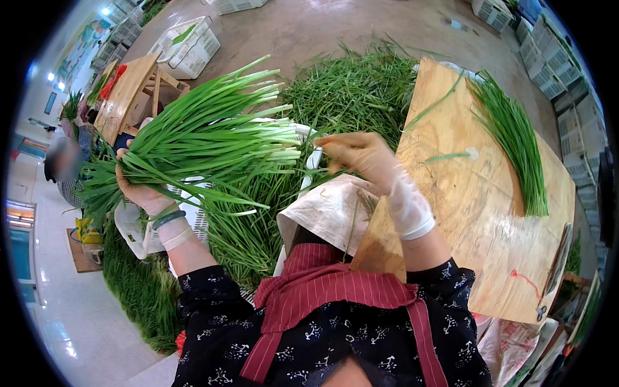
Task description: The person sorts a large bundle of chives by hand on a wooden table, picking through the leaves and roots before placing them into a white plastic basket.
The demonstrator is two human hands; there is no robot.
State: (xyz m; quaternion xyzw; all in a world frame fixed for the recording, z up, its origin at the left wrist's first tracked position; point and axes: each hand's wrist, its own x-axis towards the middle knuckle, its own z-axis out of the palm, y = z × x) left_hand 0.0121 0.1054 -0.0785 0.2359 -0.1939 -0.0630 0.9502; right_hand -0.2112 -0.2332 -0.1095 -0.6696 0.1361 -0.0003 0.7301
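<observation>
My left hand [138, 187] is closed around the leafy end of a big bunch of garlic chives [213, 132], held up above a white plastic basket [132, 232]. The bunch fans out to the right, its pale cut ends loose and uneven. My right hand [361, 155], in a thin translucent glove, hovers just right of those pale ends, apart from them. Its fingers stretch left, slightly blurred, with nothing visible between them. Under the bunch, more chives [242, 229] fill the basket. A neat bundle of chives [512, 142] lies on the wooden board [464, 232] to my right.
A heap of loose green trimmings [354, 84] covers the floor ahead. Pale cloth [329, 209] drapes over my lap. Scissors [541, 313] and a red string [527, 280] lie near the board's edge. Another person [64, 164] sits at the left by a wooden table [126, 93]; crates [187, 48] stand behind.
</observation>
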